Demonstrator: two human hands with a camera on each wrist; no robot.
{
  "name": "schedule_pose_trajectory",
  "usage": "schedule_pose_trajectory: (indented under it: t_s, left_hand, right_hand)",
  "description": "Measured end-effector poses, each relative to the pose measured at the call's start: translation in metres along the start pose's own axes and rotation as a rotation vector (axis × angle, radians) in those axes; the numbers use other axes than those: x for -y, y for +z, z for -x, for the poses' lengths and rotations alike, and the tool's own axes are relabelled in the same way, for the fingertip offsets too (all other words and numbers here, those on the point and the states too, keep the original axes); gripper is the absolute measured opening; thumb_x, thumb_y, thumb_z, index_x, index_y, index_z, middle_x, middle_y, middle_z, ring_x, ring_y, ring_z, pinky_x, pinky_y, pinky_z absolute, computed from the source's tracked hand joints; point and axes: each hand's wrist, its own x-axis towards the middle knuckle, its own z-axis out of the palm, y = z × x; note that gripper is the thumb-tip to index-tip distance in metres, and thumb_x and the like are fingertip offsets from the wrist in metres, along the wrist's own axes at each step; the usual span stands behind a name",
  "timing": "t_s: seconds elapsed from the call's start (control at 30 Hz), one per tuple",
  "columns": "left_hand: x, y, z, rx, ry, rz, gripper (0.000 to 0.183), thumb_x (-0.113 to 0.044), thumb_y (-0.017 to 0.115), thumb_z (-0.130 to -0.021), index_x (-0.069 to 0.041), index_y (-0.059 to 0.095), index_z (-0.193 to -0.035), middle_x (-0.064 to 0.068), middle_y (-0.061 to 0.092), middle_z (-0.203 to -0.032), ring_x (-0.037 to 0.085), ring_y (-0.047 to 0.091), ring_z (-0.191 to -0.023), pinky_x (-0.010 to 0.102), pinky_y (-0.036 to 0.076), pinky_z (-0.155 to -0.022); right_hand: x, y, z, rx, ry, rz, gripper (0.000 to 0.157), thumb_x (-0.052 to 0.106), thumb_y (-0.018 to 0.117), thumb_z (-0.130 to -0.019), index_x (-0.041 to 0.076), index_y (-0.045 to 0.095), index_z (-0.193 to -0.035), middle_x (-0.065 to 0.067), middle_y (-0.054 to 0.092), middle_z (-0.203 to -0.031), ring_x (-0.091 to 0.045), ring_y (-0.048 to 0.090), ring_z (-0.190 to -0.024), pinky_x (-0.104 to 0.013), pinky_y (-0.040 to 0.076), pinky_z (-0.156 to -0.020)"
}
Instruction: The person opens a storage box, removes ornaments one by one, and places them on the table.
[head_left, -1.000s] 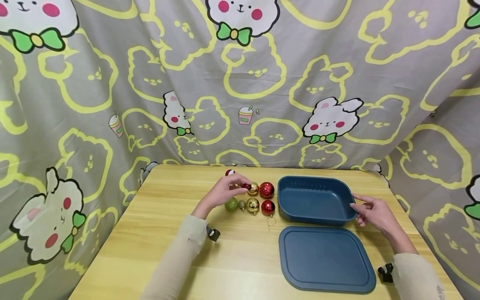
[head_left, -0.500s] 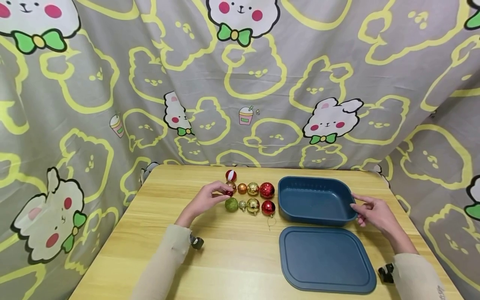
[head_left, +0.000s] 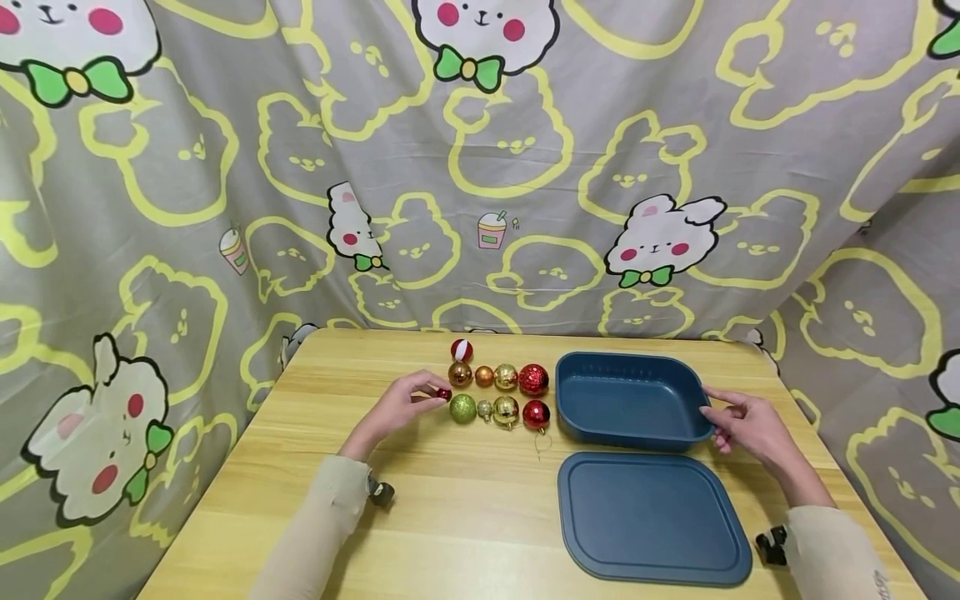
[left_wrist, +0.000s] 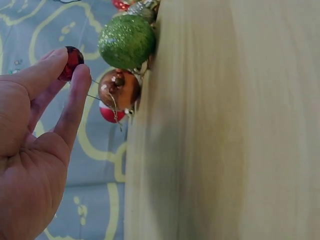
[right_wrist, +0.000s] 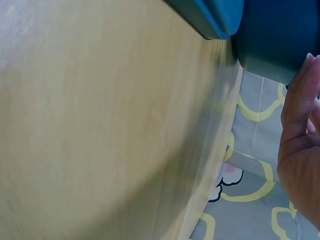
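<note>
My left hand (head_left: 399, 407) pinches a small shiny red Christmas bauble (left_wrist: 72, 59) between thumb and fingertips, just left of a glittery green bauble (head_left: 462, 408). A copper-brown bauble (head_left: 460, 374) with a string loop sits behind the green one, and a red and white one (head_left: 462, 350) is at the back. Rightward run an orange bauble (head_left: 484, 377), gold baubles (head_left: 506, 411) and red baubles (head_left: 533, 379), in two rows. My right hand (head_left: 750, 427) grips the right end of a deep blue box (head_left: 622, 439), its fingertips at the rim; nothing lies inside.
A flat blue lid (head_left: 652, 517) lies on the wooden table (head_left: 450, 517) in front of the box. A patterned curtain (head_left: 420, 275) hangs behind and beside the table. Each wrist wears a small black camera (head_left: 381, 492).
My left hand has carried the small red bauble leftward from over the back row to the left of the green bauble. My right hand and the box stay put.
</note>
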Motion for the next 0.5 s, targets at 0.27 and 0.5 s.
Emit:
schedule_pose_trajectory:
  t_s: [0.27,0.5]
  left_hand:
    - [0.0052,-0.0026,0.0063,0.017,-0.03,-0.048,0.028,-0.01,0.073,-0.096,-0.003,0.071,-0.123,0.007,0.072,-0.124,0.027,0.07,-0.108,0.043,0.058,-0.099]
    - [0.0072,-0.0016,0.0095,0.032,-0.07,-0.089,0.028,-0.014,0.073,-0.097,-0.006,0.071,-0.124,0.007,0.072,-0.126,0.027,0.07,-0.108,0.043,0.058,-0.097]
  right_hand:
    - [0.0005,0.0,-0.0001,-0.002,0.009,-0.002,0.063,0.029,0.062,-0.106,-0.003,0.041,-0.156,-0.014,0.066,-0.07,-0.016,0.064,-0.055,-0.036,0.061,-0.057]
    - [0.0008,0.0007,0.0004,-0.001,0.008,0.002,0.062,0.029,0.061,-0.106,-0.003,0.041,-0.156,-0.013,0.066,-0.068,-0.017,0.064,-0.055,-0.037,0.061,-0.056]
